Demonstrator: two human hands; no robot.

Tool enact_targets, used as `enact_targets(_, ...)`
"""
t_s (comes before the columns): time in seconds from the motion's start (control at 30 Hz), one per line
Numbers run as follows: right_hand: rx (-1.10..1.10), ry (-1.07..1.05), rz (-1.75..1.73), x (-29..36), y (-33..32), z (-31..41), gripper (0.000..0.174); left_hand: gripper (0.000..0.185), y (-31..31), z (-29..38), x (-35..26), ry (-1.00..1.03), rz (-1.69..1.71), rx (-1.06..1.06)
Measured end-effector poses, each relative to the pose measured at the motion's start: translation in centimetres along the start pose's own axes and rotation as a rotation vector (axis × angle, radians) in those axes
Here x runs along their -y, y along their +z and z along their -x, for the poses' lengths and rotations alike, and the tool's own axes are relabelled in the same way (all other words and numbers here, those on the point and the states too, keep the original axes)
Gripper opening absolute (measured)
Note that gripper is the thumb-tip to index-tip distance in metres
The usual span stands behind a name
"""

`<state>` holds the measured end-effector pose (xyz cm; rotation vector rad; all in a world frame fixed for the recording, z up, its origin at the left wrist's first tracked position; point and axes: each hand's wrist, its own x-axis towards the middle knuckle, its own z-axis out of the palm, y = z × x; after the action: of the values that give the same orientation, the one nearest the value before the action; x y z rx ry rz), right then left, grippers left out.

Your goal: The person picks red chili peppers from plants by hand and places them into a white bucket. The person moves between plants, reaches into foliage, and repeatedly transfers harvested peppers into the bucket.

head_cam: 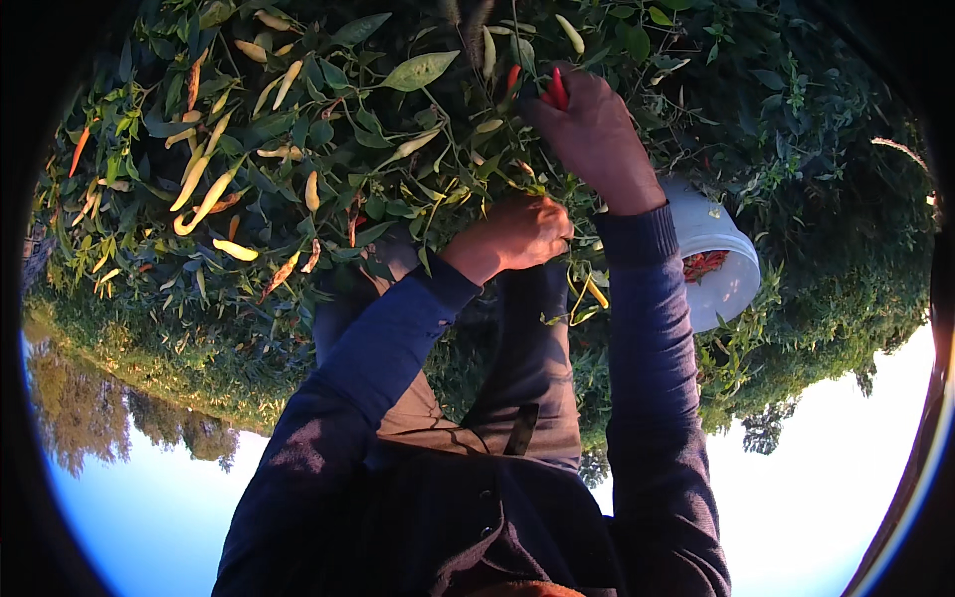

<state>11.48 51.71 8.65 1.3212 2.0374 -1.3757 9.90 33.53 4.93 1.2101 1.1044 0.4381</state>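
Note:
My right hand (593,138) reaches into the pepper plants at the top, its thumb and fingers closed on a red chili pepper (559,89). Just left of those fingers, another red chili (513,77) shows among the leaves. Lower and to the left, my left hand (516,234) is curled in front of the stems, fingers bent inward. Its palm faces away, so whether anything lies inside it is hidden. Pale yellow chilies (215,195) hang on the plants to the left. A yellow chili (597,293) dangles below and right of my left hand.
A white plastic bucket (720,246) lies tipped beside my right forearm, with red chilies (703,265) inside. Dense pepper foliage (791,172) surrounds it. My legs (533,358) stand among the plants. A large leaf (420,71) and several pods spread between stems at the upper middle.

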Motion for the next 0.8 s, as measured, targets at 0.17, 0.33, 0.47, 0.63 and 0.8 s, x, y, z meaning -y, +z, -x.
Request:
enact_targets(0.17,-0.025,0.076,0.183,-2.0,3.7,-4.9,0.039,0.024,-1.3,0.0,-0.9,-0.071,-0.062,0.075)
enact_targets(0.33,0.097,0.120,0.159,0.0,5.1,-5.4,0.041,0.024,2.8,-0.1,2.2,0.092,-0.002,-0.160)
enact_targets(0.47,0.136,0.190,0.077,0.8,3.9,-5.4,0.035,0.032,-3.1,1.1,-0.9,-0.097,0.102,-0.065)
enact_targets(0.63,-0.053,0.274,-0.345,-2.7,1.1,-2.8,0.025,0.036,-8.2,1.4,0.0,-0.449,0.560,-0.358)
enact_targets(0.8,-0.014,0.323,-0.832,-2.2,0.5,0.9,0.024,0.054,-8.1,0.8,1.2,-0.340,0.325,-0.809)
